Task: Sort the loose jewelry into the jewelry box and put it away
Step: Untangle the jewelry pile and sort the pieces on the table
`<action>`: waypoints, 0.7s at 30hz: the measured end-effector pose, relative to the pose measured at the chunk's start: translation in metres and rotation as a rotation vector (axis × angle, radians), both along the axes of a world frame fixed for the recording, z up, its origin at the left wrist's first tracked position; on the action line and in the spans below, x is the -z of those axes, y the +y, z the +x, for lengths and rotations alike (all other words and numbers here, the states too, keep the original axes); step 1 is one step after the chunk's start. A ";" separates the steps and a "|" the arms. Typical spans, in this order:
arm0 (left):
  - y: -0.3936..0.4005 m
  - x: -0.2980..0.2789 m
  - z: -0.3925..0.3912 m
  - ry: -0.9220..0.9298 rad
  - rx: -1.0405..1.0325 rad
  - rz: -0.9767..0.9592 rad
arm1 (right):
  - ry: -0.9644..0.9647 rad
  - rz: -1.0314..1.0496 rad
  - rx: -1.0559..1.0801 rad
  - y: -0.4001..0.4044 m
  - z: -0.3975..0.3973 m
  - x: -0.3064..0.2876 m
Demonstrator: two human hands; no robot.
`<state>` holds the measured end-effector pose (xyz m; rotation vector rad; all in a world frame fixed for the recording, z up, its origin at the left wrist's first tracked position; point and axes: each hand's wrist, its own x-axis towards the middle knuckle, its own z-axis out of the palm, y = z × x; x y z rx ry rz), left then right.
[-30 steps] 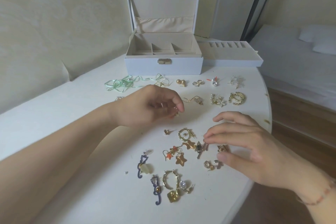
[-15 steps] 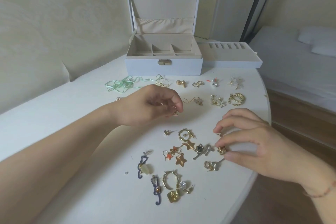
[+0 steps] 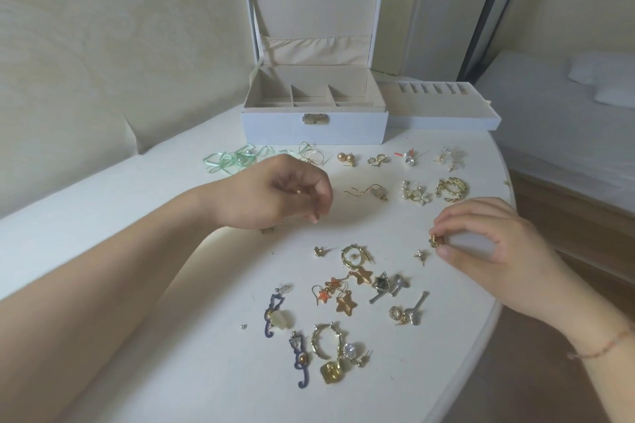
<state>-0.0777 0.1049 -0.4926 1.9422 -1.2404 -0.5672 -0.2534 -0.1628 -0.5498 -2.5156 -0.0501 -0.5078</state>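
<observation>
Since a moment ago, the right hand (image 3: 481, 244) has drawn back from the heap toward the table's (image 3: 395, 371) right edge, thumb and fingertips now pinching a small knobbly gold earring (image 3: 435, 240). Left hand (image 3: 275, 194) hovers mid-table, fingers curled around what may be a tiny gold piece, too hidden to tell. Star, hoop and cat-shaped earrings (image 3: 343, 299) lie scattered on smooth white tabletop; beyond them, the pale, fabric-lined jewelry box (image 3: 314, 124) stands open, its ring tray (image 3: 443, 113) beside it.

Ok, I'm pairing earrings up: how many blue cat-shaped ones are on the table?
2. One blue cat earring lies left of the pile; the second cat earring lies just nearer, to its right.
</observation>
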 end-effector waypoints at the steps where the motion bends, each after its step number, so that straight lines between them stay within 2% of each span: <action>1: 0.002 -0.003 -0.001 -0.030 0.037 0.049 | 0.009 0.002 -0.011 0.000 0.000 -0.001; 7: 0.013 -0.024 -0.001 -0.112 0.271 0.354 | -0.004 0.038 0.002 0.005 -0.001 -0.005; 13: 0.017 -0.028 0.000 -0.129 0.325 0.596 | -0.063 -0.019 -0.097 0.033 0.006 -0.016; 21: 0.017 -0.030 -0.004 -0.115 0.317 0.688 | 0.178 -0.256 -0.318 0.053 0.037 -0.034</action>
